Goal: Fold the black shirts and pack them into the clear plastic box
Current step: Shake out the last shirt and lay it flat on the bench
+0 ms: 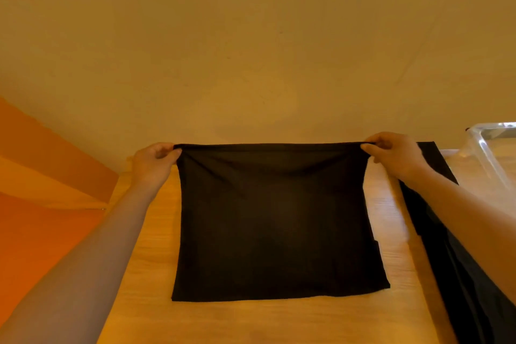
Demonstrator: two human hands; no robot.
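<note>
Mid-fold: left hand [153, 160] and right hand [396, 154] pinch the black shirt [279, 220] at its far corners at centre frame, more black cloth [435, 164] waiting at right, clear plastic box [487, 148] at right edge apparently unpacked.

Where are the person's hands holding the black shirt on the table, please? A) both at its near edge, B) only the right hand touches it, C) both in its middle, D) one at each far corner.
D: the left hand and right hand each pinch a far corner of the black shirt, lifting that edge off the table.
</note>
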